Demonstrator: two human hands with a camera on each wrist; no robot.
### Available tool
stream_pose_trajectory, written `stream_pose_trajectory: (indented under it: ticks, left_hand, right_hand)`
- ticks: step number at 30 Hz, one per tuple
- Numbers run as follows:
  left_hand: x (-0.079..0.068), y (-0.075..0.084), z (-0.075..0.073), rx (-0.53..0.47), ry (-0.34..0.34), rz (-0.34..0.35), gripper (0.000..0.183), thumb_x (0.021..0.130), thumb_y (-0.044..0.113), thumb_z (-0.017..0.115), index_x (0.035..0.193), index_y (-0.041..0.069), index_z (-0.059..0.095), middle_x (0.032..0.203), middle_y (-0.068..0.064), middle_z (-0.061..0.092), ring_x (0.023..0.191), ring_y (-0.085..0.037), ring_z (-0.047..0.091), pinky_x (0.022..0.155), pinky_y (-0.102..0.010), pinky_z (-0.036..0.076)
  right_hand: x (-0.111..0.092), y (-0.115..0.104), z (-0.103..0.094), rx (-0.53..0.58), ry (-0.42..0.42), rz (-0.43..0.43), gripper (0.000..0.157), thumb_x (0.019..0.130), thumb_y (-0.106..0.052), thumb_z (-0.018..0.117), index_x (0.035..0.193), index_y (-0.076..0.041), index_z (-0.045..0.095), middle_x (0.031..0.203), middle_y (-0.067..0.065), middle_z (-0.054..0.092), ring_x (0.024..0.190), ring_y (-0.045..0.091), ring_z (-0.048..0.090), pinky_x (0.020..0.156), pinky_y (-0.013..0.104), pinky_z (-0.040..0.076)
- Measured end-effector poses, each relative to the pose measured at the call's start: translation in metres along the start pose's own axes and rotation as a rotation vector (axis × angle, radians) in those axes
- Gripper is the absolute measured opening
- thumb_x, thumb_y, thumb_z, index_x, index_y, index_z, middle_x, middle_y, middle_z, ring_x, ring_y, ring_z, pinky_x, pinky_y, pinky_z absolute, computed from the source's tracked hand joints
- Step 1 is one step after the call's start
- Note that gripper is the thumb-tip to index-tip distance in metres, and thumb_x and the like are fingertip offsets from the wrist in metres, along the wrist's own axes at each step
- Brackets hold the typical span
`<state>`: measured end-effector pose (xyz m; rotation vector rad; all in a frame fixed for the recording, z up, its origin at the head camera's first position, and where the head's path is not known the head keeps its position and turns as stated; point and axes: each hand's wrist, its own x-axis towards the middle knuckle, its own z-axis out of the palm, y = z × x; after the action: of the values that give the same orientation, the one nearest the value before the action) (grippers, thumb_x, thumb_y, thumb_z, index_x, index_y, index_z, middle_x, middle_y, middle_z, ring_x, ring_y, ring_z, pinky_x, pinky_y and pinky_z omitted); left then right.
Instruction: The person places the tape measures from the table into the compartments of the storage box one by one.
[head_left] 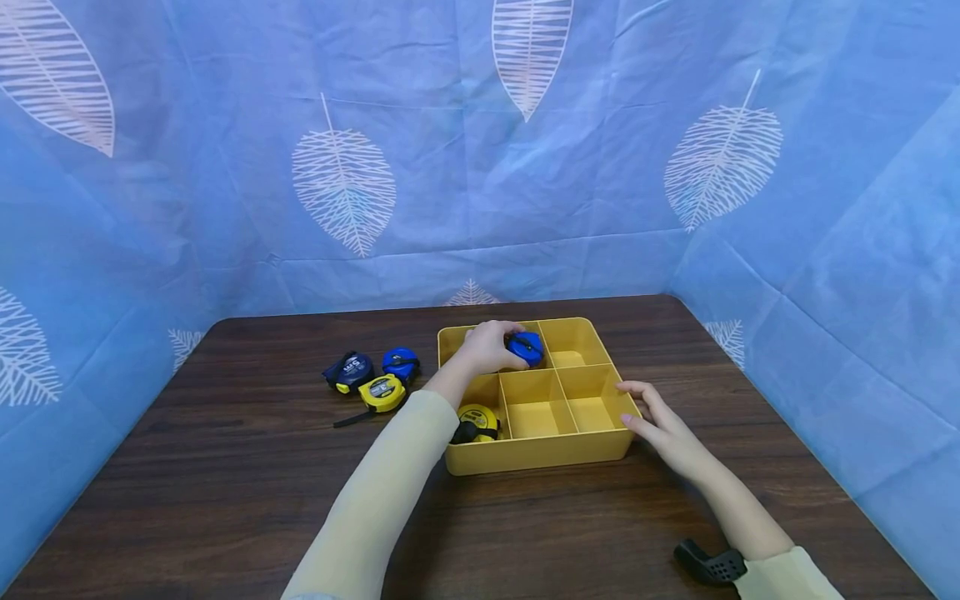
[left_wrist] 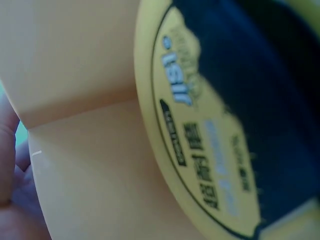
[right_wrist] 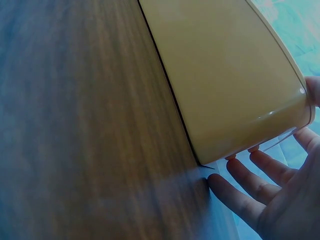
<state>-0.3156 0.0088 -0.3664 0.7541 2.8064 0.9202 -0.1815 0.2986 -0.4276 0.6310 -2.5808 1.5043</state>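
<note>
My left hand [head_left: 491, 346] grips a blue tape measure [head_left: 527, 348] at the back middle compartment of a yellow divided box [head_left: 540, 452]. Whether that tape measure touches the compartment floor, I cannot tell. A yellow tape measure [head_left: 480, 421] with a black part lies in the front left compartment; its printed face [left_wrist: 200, 150] fills much of the left wrist view. On the box's right side, my right hand [head_left: 667, 429] holds the rim with the thumb over it, fingers [right_wrist: 247, 182] against the outer wall. The left hand partly hides the back left compartment.
Left of the box, on the dark wooden table [head_left: 225, 492], lie a dark blue tape measure [head_left: 354, 371], another blue one [head_left: 401, 363] and a yellow one [head_left: 382, 392] with a black strap. Blue leaf-patterned cloth [head_left: 450, 183] hangs behind and at both sides.
</note>
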Motion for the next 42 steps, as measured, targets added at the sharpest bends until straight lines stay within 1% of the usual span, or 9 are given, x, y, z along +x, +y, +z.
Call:
stream_pose_trajectory:
  ticks: [1, 2, 8, 9, 14, 24, 33, 35, 42]
  left_hand:
    - [0.0000, -0.0002, 0.0002, 0.006, -0.002, 0.002, 0.064, 0.078, 0.029, 0.079, 0.136, 0.018, 0.055, 0.130, -0.005, 0.058, 0.117, -0.024, 0.050, 0.096, -0.048, 0.032]
    - [0.0002, -0.0006, 0.0005, 0.013, -0.005, 0.005, 0.063, 0.079, 0.029, 0.079, 0.136, 0.018, 0.055, 0.130, -0.004, 0.058, 0.117, -0.024, 0.051, 0.096, -0.048, 0.032]
    - [0.0004, -0.0025, 0.0030, 0.024, -0.025, 0.020, 0.062, 0.082, 0.028, 0.077, 0.138, 0.018, 0.054, 0.133, -0.004, 0.056, 0.120, -0.023, 0.049, 0.098, -0.048, 0.030]
    - [0.0002, -0.0027, 0.0031, 0.017, -0.028, 0.021, 0.062, 0.082, 0.028, 0.077, 0.138, 0.017, 0.053, 0.133, -0.004, 0.056, 0.120, -0.023, 0.049, 0.099, -0.049, 0.029]
    - [0.0003, -0.0041, 0.0035, 0.009, -0.049, 0.028, 0.062, 0.083, 0.028, 0.076, 0.139, 0.017, 0.052, 0.134, -0.003, 0.055, 0.122, -0.022, 0.048, 0.100, -0.050, 0.027]
    - [0.0016, -0.0026, 0.0048, 0.067, -0.077, 0.023, 0.057, 0.086, 0.027, 0.074, 0.138, 0.016, 0.052, 0.133, -0.003, 0.056, 0.122, -0.022, 0.049, 0.101, -0.052, 0.026]
    - [0.0021, -0.0018, 0.0061, 0.094, -0.088, 0.011, 0.055, 0.087, 0.027, 0.072, 0.137, 0.017, 0.054, 0.134, -0.001, 0.056, 0.122, -0.021, 0.048, 0.101, -0.050, 0.027]
    - [0.0020, -0.0016, 0.0059, 0.099, -0.088, 0.007, 0.054, 0.087, 0.026, 0.072, 0.137, 0.018, 0.054, 0.133, -0.001, 0.056, 0.122, -0.021, 0.049, 0.101, -0.050, 0.028]
    - [0.0026, 0.0019, 0.0058, 0.111, -0.096, -0.021, 0.051, 0.087, 0.024, 0.072, 0.135, 0.017, 0.056, 0.130, 0.000, 0.059, 0.118, -0.021, 0.050, 0.094, -0.044, 0.031]
  right_hand:
    - [0.0001, -0.0002, 0.0001, 0.003, 0.000, -0.001, 0.040, 0.101, -0.011, 0.047, 0.138, -0.001, 0.036, 0.139, 0.019, 0.034, 0.125, 0.027, 0.032, 0.090, 0.011, 0.031]
    - [0.0000, -0.0004, -0.0001, 0.004, 0.000, 0.002, 0.040, 0.101, -0.011, 0.047, 0.138, -0.001, 0.036, 0.139, 0.019, 0.034, 0.126, 0.024, 0.032, 0.090, 0.011, 0.031]
    - [0.0000, -0.0021, 0.0005, 0.003, 0.001, 0.001, 0.041, 0.100, -0.008, 0.048, 0.139, -0.001, 0.036, 0.140, 0.019, 0.034, 0.125, 0.026, 0.032, 0.090, 0.011, 0.031]
    - [0.0002, -0.0023, 0.0008, 0.004, 0.003, -0.001, 0.042, 0.100, -0.007, 0.048, 0.139, -0.001, 0.036, 0.140, 0.020, 0.034, 0.124, 0.029, 0.032, 0.090, 0.010, 0.031]
    - [0.0001, -0.0027, 0.0008, 0.005, 0.004, 0.007, 0.042, 0.100, -0.008, 0.049, 0.139, -0.001, 0.036, 0.140, 0.020, 0.034, 0.125, 0.031, 0.031, 0.090, 0.009, 0.029]
    - [0.0000, -0.0019, 0.0007, 0.004, 0.001, 0.007, 0.042, 0.100, -0.008, 0.049, 0.139, 0.000, 0.035, 0.140, 0.020, 0.034, 0.125, 0.034, 0.031, 0.090, 0.011, 0.031]
    - [-0.0006, -0.0037, 0.0009, 0.006, -0.002, 0.006, 0.042, 0.100, -0.008, 0.048, 0.139, 0.000, 0.035, 0.138, 0.021, 0.034, 0.122, 0.033, 0.035, 0.086, 0.014, 0.038]
    - [-0.0003, -0.0036, 0.0011, 0.012, -0.005, 0.011, 0.042, 0.100, -0.009, 0.048, 0.139, 0.001, 0.035, 0.138, 0.021, 0.034, 0.122, 0.034, 0.035, 0.086, 0.014, 0.038]
    - [-0.0001, -0.0010, 0.0001, 0.000, -0.004, 0.035, 0.041, 0.101, -0.012, 0.048, 0.138, -0.001, 0.035, 0.139, 0.020, 0.033, 0.121, 0.033, 0.036, 0.085, 0.016, 0.040]
